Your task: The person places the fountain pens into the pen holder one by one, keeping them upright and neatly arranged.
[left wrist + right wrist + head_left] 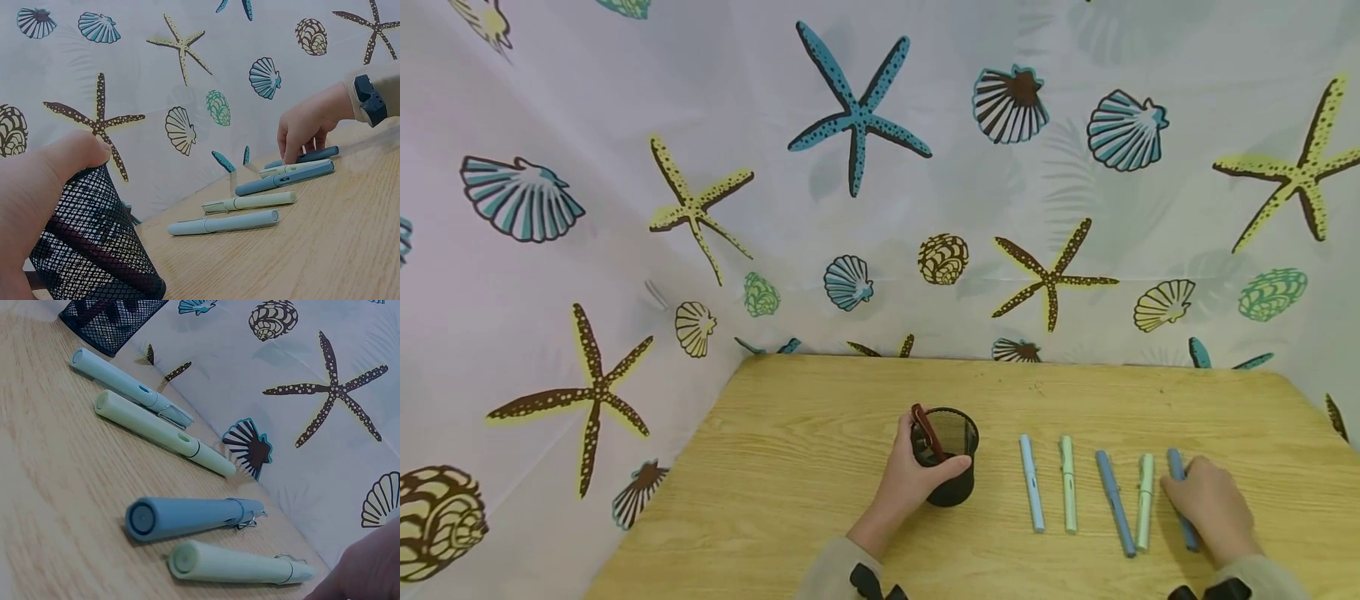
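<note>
backdrop: white cloth (895, 208) printed with starfish and shells, filling the upper part and left side of the head view.
table: wood-grained top (775, 450) across the lower part.
cup: black mesh cup (951, 492), below and slightly right of the frame's middle, seemingly upright.
left hand: left hand (912, 479) grips the cup from its left side, thumb lying across the near wall.
inside the cup: at least one dark red pen-like item (928, 433), leaning to the upper left.
pen row, lower right, left to right: light blue pen (1032, 483), pale green pen (1068, 483), blue pen (1116, 502), second green pen (1145, 502), second blue pen (1176, 464).
right hand: right hand (1213, 504), at far lower right, pinches the second blue pen, which lies by the table surface.
done, judging by the layout: the red item is in the cup.
left over: all five pens are outside it; four lie untouched, the fifth is grasped.
</note>
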{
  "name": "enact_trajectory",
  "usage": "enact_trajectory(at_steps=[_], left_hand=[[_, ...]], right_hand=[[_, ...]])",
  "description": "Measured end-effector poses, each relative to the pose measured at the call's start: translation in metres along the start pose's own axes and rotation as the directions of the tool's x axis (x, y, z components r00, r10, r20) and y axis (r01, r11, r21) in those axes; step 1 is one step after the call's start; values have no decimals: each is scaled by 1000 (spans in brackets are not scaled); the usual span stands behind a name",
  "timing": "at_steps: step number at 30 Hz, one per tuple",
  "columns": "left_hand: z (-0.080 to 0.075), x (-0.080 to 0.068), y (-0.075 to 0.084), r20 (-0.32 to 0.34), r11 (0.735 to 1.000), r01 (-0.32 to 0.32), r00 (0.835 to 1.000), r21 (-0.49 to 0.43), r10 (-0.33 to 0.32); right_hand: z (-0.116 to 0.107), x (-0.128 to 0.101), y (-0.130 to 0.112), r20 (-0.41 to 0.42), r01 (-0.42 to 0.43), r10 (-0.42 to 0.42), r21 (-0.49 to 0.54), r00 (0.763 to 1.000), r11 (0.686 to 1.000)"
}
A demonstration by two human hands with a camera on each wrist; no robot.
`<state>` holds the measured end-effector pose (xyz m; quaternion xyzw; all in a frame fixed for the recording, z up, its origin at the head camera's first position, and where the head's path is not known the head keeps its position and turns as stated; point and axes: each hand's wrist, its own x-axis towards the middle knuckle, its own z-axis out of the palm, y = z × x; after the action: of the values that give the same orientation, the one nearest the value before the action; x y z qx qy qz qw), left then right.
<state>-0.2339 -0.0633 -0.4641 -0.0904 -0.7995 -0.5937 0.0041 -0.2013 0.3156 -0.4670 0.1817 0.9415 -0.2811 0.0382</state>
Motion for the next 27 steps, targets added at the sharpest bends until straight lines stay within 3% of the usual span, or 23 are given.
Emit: enact_trajectory(at_steps=[11, 27], left_hand=[[1, 0, 0, -6, 1000, -3, 1000, 10, 3], [1, 1, 1, 0, 1000, 0, 1000, 9, 0]], right_hand=[[-3, 1, 1, -10, 1, -2, -21, 1000, 1000], [-8, -9, -14, -72, 101, -100, 12, 992, 995]])
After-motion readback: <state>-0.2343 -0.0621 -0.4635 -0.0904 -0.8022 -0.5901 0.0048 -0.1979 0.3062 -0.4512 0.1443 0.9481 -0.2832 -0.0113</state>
